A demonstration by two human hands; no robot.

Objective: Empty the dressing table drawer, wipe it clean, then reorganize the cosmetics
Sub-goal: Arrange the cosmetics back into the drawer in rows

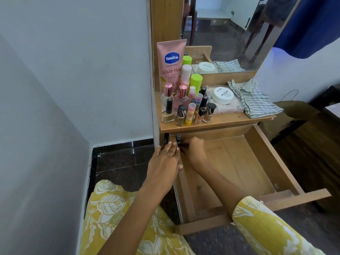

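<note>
Nearest, yellow floral sleeves [261, 227] are seen. The wooden drawer [276, 162] is pulled out, its bare grained floor lying right of both hands. The left hand [165, 159] is laid on the drawer's left wall, fingers straight. The right hand [193, 146], curled in the far left corner, touches a small dark-capped bottle [178, 138]; a grasp cannot be told. Beyond the hands, on the bench [230, 120], glass nail polish bottles [181, 115], a pink Vaseline tube [170, 65], a round white jar [223, 95] and a striped cloth [255, 100] are gathered.
</note>
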